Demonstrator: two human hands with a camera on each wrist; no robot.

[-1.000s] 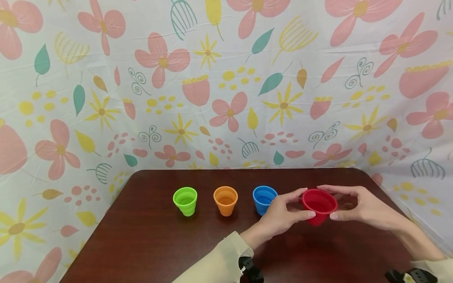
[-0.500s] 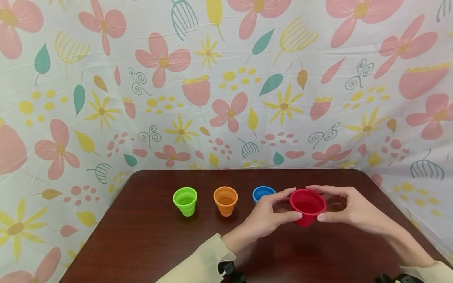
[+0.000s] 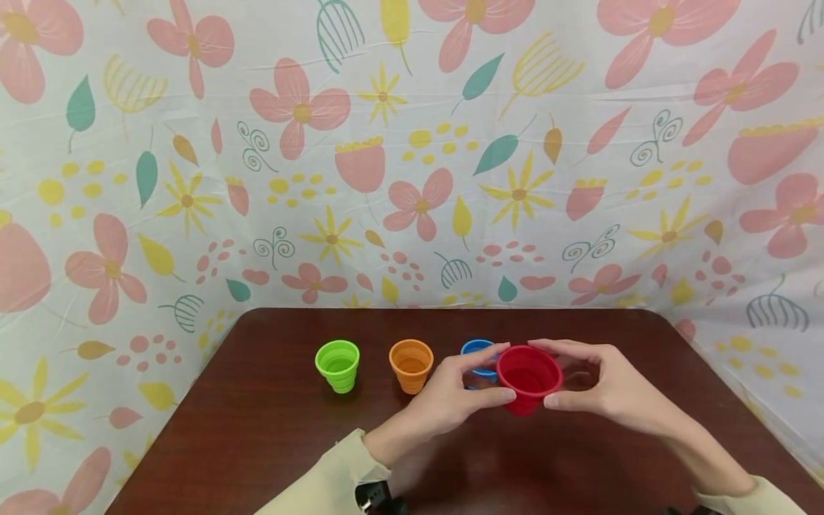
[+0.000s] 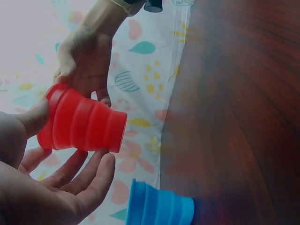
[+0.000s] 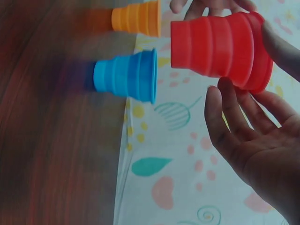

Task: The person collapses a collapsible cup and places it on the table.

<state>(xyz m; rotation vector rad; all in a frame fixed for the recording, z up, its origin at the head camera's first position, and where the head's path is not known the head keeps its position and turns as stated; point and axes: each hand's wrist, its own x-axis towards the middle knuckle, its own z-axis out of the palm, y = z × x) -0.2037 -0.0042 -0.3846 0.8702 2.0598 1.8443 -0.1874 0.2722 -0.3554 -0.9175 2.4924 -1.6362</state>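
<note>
Holding a red cup (image 3: 529, 379) between them, the left hand (image 3: 444, 400) and the right hand (image 3: 608, 386) take it from opposite sides, the fingers of each curved about its wall, thumbs on the near side and forefingers by the far rim. The cup hangs above the dark brown surface (image 3: 270, 436), its mouth up and its ringed wall narrowing toward the base, as both wrist views show.

Behind the left hand and the red cup stands a blue cup (image 5: 126, 76), partly hidden in the head view, upright on the surface. An orange cup (image 3: 410, 363) stands to its left, near the left hand's wrist, and a green cup (image 3: 337, 366) is at the left end of the row, both upright and apart from each other. Pale sleeves (image 3: 335, 476) cover the forearms, with a black device (image 3: 375, 493) at the left cuff. Flower-printed cloth (image 3: 418, 250) hangs behind the surface.
</note>
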